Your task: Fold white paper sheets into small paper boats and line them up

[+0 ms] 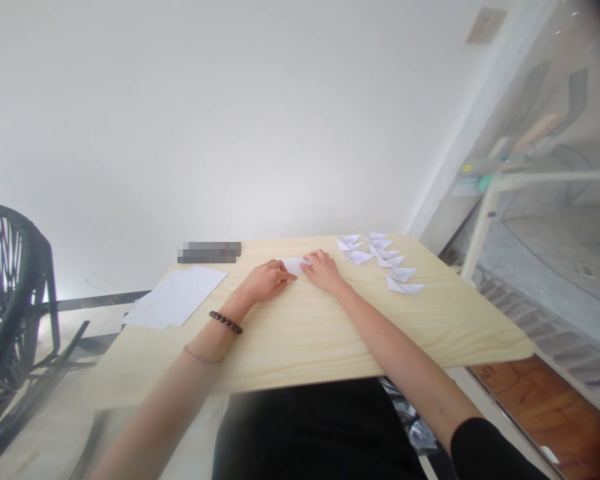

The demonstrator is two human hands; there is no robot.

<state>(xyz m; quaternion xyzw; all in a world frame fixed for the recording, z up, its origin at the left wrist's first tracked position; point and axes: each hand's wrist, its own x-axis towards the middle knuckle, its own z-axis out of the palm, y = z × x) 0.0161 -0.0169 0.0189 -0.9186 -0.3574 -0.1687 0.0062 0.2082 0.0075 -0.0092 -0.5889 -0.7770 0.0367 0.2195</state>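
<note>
A small folded piece of white paper (293, 267) lies on the wooden table, between my two hands. My left hand (266, 280) has its fingers closed on the paper's left side. On the right side, my right hand (323, 270) grips the paper with bent fingers pressed onto it. Parts of the paper are covered by the fingers. To the right of my right hand stand several folded paper boats (359, 257), grouped near the table's far right.
White sheets of paper (177, 297) lie at the table's left edge. Behind them is a blurred-out dark object (210, 253). The light wooden table (300, 347) meets a white wall. A woven chair (23, 287) stands left; a white metal frame (480, 233) is at right.
</note>
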